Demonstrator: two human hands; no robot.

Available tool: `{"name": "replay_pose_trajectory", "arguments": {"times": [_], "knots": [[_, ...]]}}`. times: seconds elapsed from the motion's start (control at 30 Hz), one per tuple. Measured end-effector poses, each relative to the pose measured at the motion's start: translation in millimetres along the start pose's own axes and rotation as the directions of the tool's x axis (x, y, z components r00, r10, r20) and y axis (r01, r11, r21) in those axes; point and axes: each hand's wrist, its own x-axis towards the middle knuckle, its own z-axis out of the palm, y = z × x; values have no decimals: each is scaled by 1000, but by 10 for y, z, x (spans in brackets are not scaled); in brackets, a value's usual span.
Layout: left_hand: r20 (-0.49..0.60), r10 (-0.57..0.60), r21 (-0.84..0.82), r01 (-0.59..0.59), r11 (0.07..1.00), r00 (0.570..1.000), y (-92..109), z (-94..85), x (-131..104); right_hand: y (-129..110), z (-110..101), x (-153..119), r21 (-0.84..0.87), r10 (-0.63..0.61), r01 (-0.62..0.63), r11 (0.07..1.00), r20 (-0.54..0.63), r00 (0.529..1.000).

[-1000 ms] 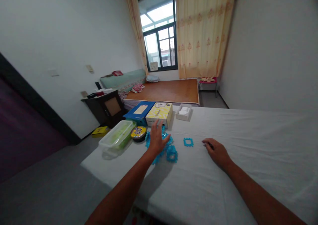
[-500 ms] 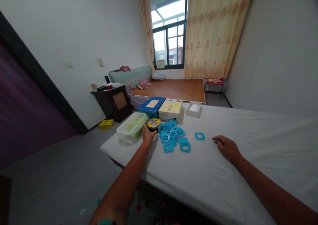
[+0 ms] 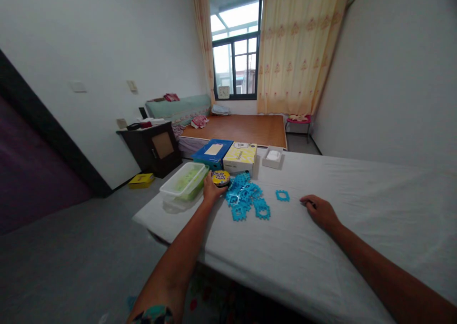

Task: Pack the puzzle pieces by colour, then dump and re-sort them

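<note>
My left hand point(image 3: 213, 189) is wrapped around a small round tub point(image 3: 221, 177) with a printed yellow lid and dark sides. Close against the tub on its right lies a loose pile of blue toothed plastic pieces point(image 3: 243, 193), square frames with openings in the middle. One single blue piece point(image 3: 282, 196) rests apart, between the pile and my right hand. My right hand point(image 3: 320, 210) lies on the white sheet, its fingers curled in. Something small and dark shows by the fingertips, too small to name.
Left of the tub stands a clear plastic container point(image 3: 183, 181) with green inside. Behind are a blue box point(image 3: 213, 153), a yellow-and-white box point(image 3: 240, 157) and a small white open box point(image 3: 273, 157). The white-covered surface point(image 3: 357, 181) ends at a near edge.
The view has swung a little, so the room sits further left. Against the boxes, the tub in my left hand has shifted slightly right. My right hand looks nearly unchanged.
</note>
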Motion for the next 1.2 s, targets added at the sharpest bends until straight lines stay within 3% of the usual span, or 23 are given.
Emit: {"name": "replay_pose_trajectory", "arguments": {"times": [0.13, 0.23, 0.33, 0.4, 0.5, 0.63, 0.8, 0.93, 1.03, 1.13, 1.2], "knots": [[-20, 94, -20, -94, 995, 995, 221, -221, -138, -266, 62, 21, 49, -1, 4, 999, -58, 998], [21, 258, -29, -258, 966, 966, 461, -369, -304, -854, 190, 119, 126, -180, 185, 975, -57, 982], [56, 376, -48, -374, 926, 925, 678, -411, -459, -1574, 399, 297, 207, -375, 369, 906, -10, 927], [86, 397, -63, -392, 918, 914, 762, -392, -535, -1945, 569, 439, 252, -393, 378, 891, 13, 919], [136, 388, -81, -381, 921, 911, 779, -347, -602, -2211, 796, 625, 305, -321, 276, 911, 105, 941], [128, 402, -101, -391, 915, 907, 714, -306, -624, -2225, 900, 736, 300, -297, 239, 924, 166, 940], [160, 362, -132, -344, 930, 918, 750, -304, -612, -2196, 790, 776, 270, -292, 242, 932, 165, 942], [229, 358, -107, -342, 934, 905, 788, -350, -555, -2145, 680, 839, 400, -274, 162, 902, 240, 931], [205, 408, -93, -397, 913, 890, 691, -412, -407, -1971, 569, 879, 525, -208, 51, 850, 244, 947], [200, 410, 6, -420, 908, 890, 518, -495, -189, -1638, 430, 856, 508, -38, -24, 861, 112, 993], [245, 406, 117, -443, 889, 880, 432, -542, -54, -1376, 355, 786, 438, 73, -72, 896, 15, 997]]}}
